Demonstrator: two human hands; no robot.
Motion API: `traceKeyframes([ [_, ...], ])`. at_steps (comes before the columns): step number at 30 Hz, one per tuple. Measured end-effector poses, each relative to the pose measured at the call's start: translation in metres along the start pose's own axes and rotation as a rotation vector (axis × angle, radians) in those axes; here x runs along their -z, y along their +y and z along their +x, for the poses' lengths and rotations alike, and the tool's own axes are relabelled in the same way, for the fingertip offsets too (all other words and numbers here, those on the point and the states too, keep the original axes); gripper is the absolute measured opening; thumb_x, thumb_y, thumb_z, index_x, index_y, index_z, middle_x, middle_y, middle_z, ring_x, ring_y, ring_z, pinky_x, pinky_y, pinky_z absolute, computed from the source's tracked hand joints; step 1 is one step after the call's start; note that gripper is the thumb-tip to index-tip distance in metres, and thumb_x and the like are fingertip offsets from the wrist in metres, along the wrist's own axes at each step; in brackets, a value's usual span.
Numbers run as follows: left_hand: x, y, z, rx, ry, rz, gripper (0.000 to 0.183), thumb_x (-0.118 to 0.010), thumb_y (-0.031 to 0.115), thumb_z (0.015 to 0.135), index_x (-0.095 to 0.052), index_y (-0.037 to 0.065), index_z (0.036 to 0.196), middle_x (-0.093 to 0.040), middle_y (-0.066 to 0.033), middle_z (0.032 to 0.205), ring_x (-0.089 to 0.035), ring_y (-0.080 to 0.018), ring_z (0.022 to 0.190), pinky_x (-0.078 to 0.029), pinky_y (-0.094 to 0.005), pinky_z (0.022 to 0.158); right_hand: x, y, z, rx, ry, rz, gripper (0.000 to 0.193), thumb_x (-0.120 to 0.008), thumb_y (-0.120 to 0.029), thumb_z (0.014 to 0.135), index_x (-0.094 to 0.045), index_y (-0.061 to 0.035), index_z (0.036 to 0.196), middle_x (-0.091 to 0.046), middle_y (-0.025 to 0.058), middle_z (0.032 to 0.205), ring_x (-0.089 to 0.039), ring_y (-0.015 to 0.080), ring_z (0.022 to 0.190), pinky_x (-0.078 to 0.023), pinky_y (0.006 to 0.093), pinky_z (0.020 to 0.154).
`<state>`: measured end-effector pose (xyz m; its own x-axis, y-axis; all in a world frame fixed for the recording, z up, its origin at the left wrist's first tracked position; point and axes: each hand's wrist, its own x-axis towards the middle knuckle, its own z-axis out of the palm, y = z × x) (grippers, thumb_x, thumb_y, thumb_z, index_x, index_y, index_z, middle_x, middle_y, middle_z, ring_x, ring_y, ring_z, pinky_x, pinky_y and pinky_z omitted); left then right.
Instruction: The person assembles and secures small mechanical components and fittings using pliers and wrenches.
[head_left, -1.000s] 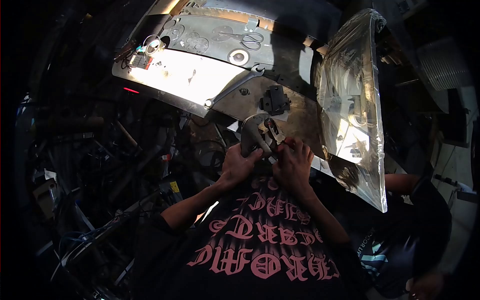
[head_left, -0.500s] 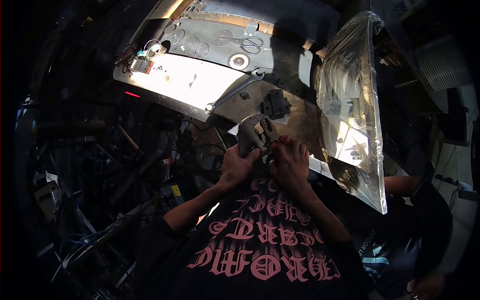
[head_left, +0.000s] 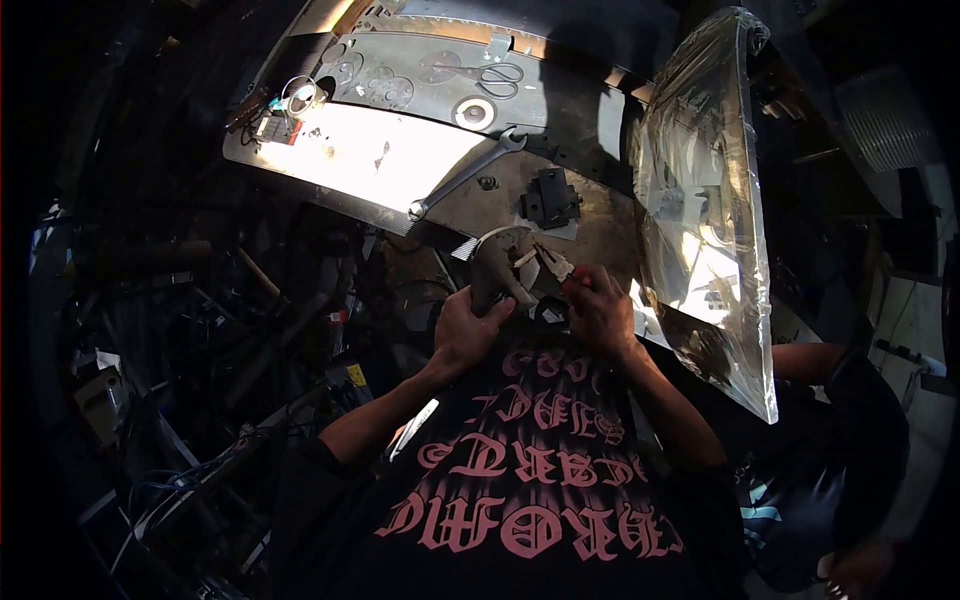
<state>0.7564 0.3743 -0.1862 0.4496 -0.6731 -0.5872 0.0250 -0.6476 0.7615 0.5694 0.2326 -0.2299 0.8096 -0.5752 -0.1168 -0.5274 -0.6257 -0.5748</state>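
My left hand (head_left: 466, 328) is closed around the lower end of a grey, curved, C-shaped metal part (head_left: 492, 268), held at the near edge of the workbench. In my right hand (head_left: 606, 314) is a pair of pliers (head_left: 556, 264) with red handles. Their jaws are spread and point up and left, at the open side of the curved part. Whether the jaws touch it I cannot tell. Just beyond, a dark block-shaped metal piece (head_left: 550, 198) lies on the bench, and a large combination wrench (head_left: 466, 178) rests slantwise to its left.
Farther back on the bench (head_left: 590, 235) lie scissors (head_left: 492, 76), a ring-shaped disc (head_left: 474, 113) and a small red-edged device (head_left: 278, 128). A plastic-wrapped panel (head_left: 700, 190) stands along the right side. Beyond it shows another person's arm (head_left: 806, 362). Dark clutter fills the left.
My right hand has shifted right, drawing the pliers away from the curved part's middle, and their jaws now show spread. My left hand keeps its hold, a little lower and further left.
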Motion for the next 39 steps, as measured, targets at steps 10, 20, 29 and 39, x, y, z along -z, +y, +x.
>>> traceKeyframes([
  [10,0.018,-0.024,0.024,0.111,-0.075,-0.36,0.028,-0.066,0.03,0.087,-0.057,0.003,0.085,-0.054,-0.0006,0.064,-0.05,-0.0078,0.05,-0.04,-0.0254,0.045,0.016,0.016,0.007,-0.205,0.111,0.21,0.042,-0.062,-0.014,0.07,-0.062,-0.0055,0.112,-0.05,0.0187,0.111,-0.05,0.0386,0.105,-0.045,0.0429,0.086],
  [20,0.05,-0.123,0.003,0.329,0.337,-0.673,0.037,-0.069,0.038,0.085,-0.059,0.003,0.079,-0.057,-0.0046,0.059,-0.052,-0.0116,0.044,-0.04,-0.0255,0.042,-0.06,0.106,-0.011,-0.306,0.235,-0.227,0.045,-0.062,-0.023,0.077,-0.057,-0.0091,0.12,-0.052,0.0266,0.118,-0.054,0.0448,0.104,-0.043,0.0517,0.088],
  [29,0.023,-0.183,-0.065,0.301,0.545,-0.714,0.035,-0.063,0.036,0.09,-0.055,0.002,0.086,-0.058,-0.0034,0.065,-0.054,-0.0099,0.051,-0.041,-0.0247,0.046,-0.04,0.056,0.014,-0.084,0.123,-0.203,0.036,-0.063,-0.023,0.086,-0.056,-0.0046,0.116,-0.055,0.0154,0.117,-0.053,0.0323,0.108,-0.044,0.0394,0.089],
  [39,0.01,-0.053,-0.086,0.001,0.694,-0.183,0.025,-0.051,0.006,0.088,-0.047,-0.006,0.109,-0.061,-0.0264,0.098,-0.065,-0.0332,0.092,-0.052,-0.0368,0.079,-0.13,-0.114,0.031,-0.394,-0.808,1.542,0.054,-0.04,-0.048,0.098,-0.033,-0.0063,0.131,-0.057,0.0127,0.116,-0.058,0.0226,0.102,-0.047,0.0357,0.088],
])
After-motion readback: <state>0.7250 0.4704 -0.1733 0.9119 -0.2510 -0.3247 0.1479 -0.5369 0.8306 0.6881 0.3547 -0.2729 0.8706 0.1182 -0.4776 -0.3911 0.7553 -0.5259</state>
